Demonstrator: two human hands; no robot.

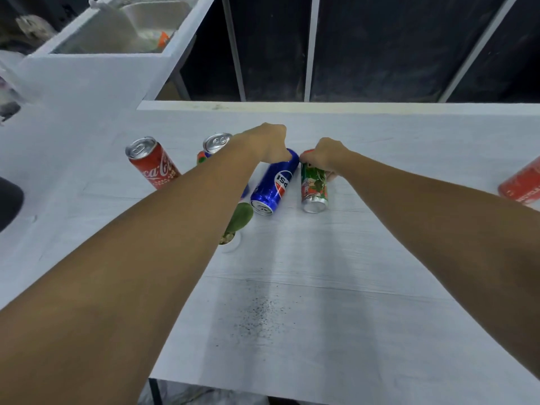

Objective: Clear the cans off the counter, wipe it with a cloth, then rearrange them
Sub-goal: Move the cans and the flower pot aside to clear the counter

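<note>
On the white counter (321,287), my left hand (270,143) grips the far end of a blue Pepsi can (273,182), whose base points toward me. My right hand (324,156) grips the top of a green and red patterned can (314,185), tilted the same way. A red Coca-Cola can (152,162) stands at the left. Another can with a silver top (216,143) is partly hidden behind my left forearm. A green can (238,220) lies on its side under that forearm. A second red can (521,182) sits at the right edge.
Dark specks (257,320) are scattered on the counter's near middle. A white open-topped box (117,27) holds clutter at the back left. Dark panels with white bars (312,48) rise behind the counter. A black object (8,200) is at the left edge.
</note>
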